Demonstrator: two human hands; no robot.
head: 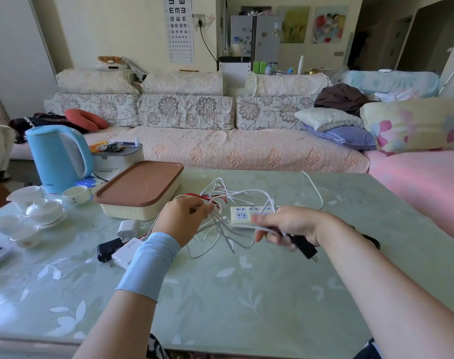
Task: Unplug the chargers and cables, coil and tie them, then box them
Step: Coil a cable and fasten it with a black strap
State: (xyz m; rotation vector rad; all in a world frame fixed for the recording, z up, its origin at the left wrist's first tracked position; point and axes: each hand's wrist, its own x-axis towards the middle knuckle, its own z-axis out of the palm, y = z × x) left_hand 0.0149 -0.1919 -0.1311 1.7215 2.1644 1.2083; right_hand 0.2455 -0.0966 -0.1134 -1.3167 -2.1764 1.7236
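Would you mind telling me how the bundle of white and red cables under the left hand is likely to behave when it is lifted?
The cable bundle will probably be floppy: its strands already sag in loose loops on the table. It looks light, as the left hand grips it with fingertips only. It may well snag, since loops lie against the power strip.

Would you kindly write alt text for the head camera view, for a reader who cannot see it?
Over a green table, the left hand grips a bundle of white and red cables while the right hand holds a black charger near a power strip. A lidded box, more chargers, a blue kettle and tea cups sit left; a sofa lies behind.
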